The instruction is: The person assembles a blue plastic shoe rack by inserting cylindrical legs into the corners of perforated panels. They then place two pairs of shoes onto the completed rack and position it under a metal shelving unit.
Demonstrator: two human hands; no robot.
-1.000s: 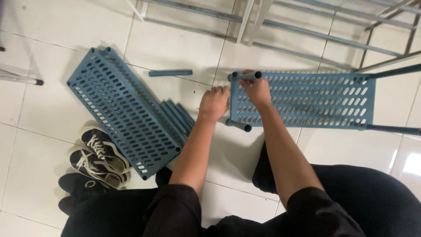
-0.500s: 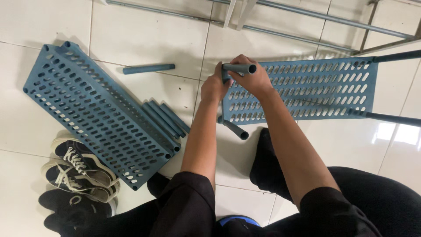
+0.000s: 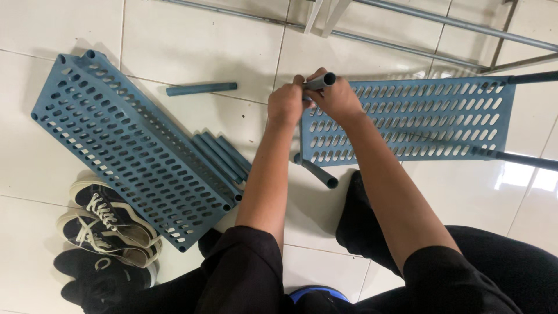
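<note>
On the white tiled floor (image 3: 192, 46), two blue perforated plastic shelf panels are present. One shelf panel (image 3: 418, 119) lies in front of the seated person; the second panel (image 3: 131, 145) lies well apart to the left, set at a slant.

Both hands meet at the near left corner of the first panel. The right hand (image 3: 337, 99) is closed around a short grey-blue tube (image 3: 321, 81) that points up toward the camera at that corner. The left hand (image 3: 286, 104) is curled shut just beside it, touching the corner of the panel; whether its fingers hold the tube or only the panel edge cannot be told.

Tubes fitted to this panel, counted: four. One is in the right hand; a second tube (image 3: 318, 172) stands out from the corner nearest the person; two darker tubes project past the right edge of the frame, an upper one (image 3: 532, 77) and a lower one (image 3: 523, 159).

Loose tubes, counted: one single tube (image 3: 201, 88) lies alone on the tile between the two panels. A bundle of tubes (image 3: 224, 157) rests side by side against the long edge of the second panel; about four show, the exact count unclear.

Two dark lace-up shoes (image 3: 107, 221) with white laces sit at the lower left, touching the second panel's corner. Grey metal frame bars (image 3: 395, 43) cross the top of the view.
</note>
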